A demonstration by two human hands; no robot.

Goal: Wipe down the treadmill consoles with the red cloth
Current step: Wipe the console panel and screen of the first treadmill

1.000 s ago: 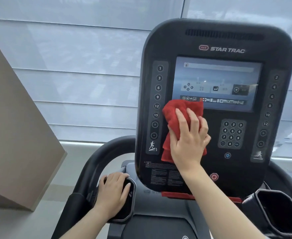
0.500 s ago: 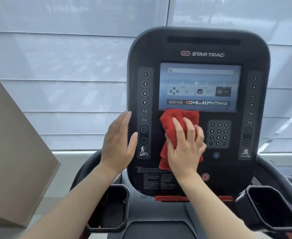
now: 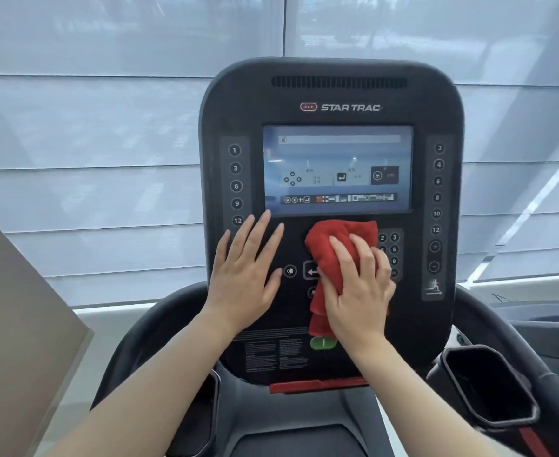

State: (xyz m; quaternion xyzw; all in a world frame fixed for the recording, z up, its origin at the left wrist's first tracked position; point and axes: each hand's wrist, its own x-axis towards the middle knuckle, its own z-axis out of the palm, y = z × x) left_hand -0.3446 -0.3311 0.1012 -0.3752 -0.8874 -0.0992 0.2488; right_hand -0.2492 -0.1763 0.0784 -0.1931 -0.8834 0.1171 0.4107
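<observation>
Right hand (image 3: 357, 288) flat on the red cloth (image 3: 334, 252), fingers spread, pressing it to the console (image 3: 334, 94) just below the screen (image 3: 337, 166); it's mid-wipe over the keypad (image 3: 390, 249); left hand (image 3: 245, 275) open, fingers splayed, palm against the console's lower left, holding nothing, seemingly bracing; the screen and button columns look yet to be covered, so next comes a sweep upward with light, even pressure, wary of triggering keys.
</observation>
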